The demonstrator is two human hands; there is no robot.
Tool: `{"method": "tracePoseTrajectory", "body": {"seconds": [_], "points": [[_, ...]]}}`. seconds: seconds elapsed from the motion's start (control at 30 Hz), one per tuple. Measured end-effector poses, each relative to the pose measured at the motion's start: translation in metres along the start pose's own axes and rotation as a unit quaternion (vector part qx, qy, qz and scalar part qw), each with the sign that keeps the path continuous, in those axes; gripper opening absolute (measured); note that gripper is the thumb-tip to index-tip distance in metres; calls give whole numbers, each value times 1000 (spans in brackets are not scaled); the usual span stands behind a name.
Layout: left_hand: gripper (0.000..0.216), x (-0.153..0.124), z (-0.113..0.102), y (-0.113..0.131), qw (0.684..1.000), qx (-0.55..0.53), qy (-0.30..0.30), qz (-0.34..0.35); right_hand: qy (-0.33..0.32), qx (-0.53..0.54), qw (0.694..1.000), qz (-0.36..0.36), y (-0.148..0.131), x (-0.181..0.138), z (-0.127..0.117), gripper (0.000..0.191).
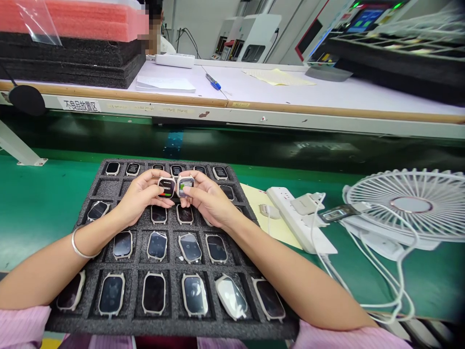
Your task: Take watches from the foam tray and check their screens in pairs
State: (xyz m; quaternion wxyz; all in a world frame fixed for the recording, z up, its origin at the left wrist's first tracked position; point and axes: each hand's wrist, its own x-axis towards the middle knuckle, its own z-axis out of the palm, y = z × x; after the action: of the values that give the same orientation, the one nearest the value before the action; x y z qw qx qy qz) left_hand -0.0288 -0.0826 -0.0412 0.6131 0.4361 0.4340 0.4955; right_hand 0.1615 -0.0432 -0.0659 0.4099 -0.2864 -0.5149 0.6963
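My left hand (144, 195) grips a smartwatch body without a strap (167, 187); its dark screen shows a red and green strip, and the thumb lies on its edge. Close beside it, a second smartwatch body (185, 185) with a light-coloured lit screen sits in my right hand (207, 198), the thumb across its front. Both are held upright above a dark grey foam tray (136, 269). In the tray's pockets lie several more strapless watches, such as a watch in the front row (153, 293) and a watch tilted in its pocket (231, 296). My forearms hide some pockets.
To the right are a white power strip (290, 213), a white fan (410, 203), cables and a small charging puck (269, 211) on yellow paper. The shelf behind holds stacked red and black foam (72, 53), papers, a blue pen (213, 82) and more trays. A person sits beyond.
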Motion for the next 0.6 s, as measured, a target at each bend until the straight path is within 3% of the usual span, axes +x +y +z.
{"method": "tracePoseTrajectory", "body": {"seconds": [0.6], "points": [[37, 1, 0, -1, 1000, 10, 1, 16, -14, 6, 1000, -4, -1, 0, 0, 44]]}}
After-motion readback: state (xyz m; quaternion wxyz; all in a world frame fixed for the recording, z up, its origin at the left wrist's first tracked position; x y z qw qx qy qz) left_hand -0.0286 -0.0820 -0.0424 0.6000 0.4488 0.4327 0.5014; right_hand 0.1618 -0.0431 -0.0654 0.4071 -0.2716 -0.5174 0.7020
